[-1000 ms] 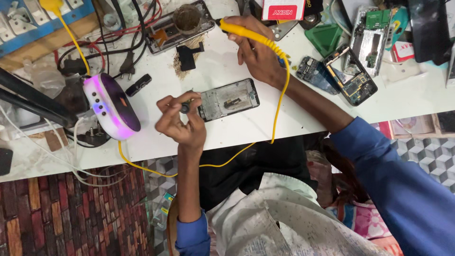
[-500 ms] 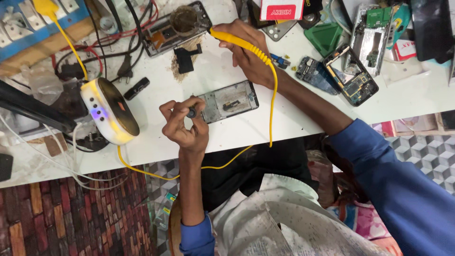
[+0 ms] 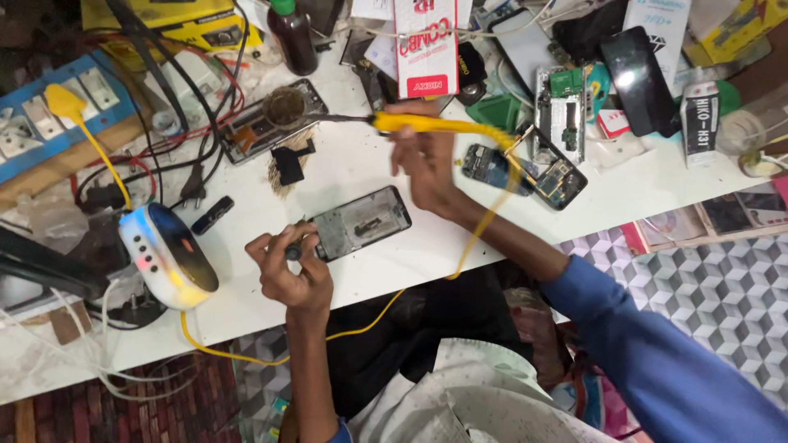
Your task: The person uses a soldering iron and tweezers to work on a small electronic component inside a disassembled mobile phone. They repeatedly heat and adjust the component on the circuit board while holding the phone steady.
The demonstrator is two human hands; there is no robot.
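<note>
Two hands: right hand lifts soldering iron clear of phone.

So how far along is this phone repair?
Done: the phone lies opened, insides showing. In hand: the right hand holds the yellow soldering iron, tip at the small round tin; the left hand pinches something small at the phone's edge. Left: it has no cover on yet.

Yellow-handled soldering iron held level above the white bench, metal tip pointed at a small round tin, opened dark rectangular phone body laid flat and slanted, left end pinched, small dark tool gripped beside it
</note>
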